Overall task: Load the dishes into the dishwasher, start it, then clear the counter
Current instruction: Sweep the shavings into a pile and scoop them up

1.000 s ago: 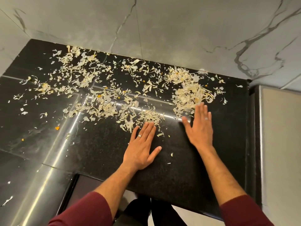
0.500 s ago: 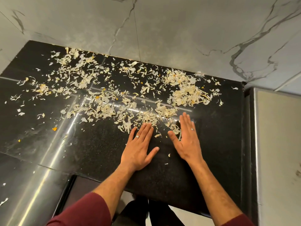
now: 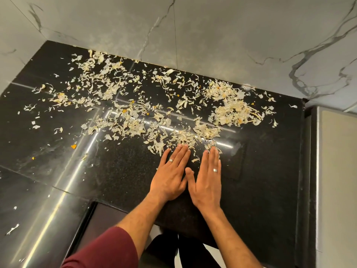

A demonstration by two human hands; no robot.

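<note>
Pale vegetable peels and scraps (image 3: 135,113) lie scattered across the glossy black counter (image 3: 116,175), with a thicker heap (image 3: 235,111) at the back right and a small pile (image 3: 185,138) just beyond my fingertips. My left hand (image 3: 170,175) and my right hand (image 3: 206,178) lie flat on the counter side by side, thumbs touching, fingers straight and pointing at the small pile. Each hand wears a ring. Neither hand holds anything.
Marble-look wall tiles (image 3: 193,35) rise behind the counter. A steel appliance side (image 3: 336,171) stands against the counter's right end. The counter's front edge (image 3: 173,227) runs just below my wrists, with dark trousers and floor beneath. A few orange bits (image 3: 73,146) lie at the left.
My right hand has swept left and toward me from the right heap, dragging scraps along, and now rests against my left hand. My left hand has stayed nearly still.
</note>
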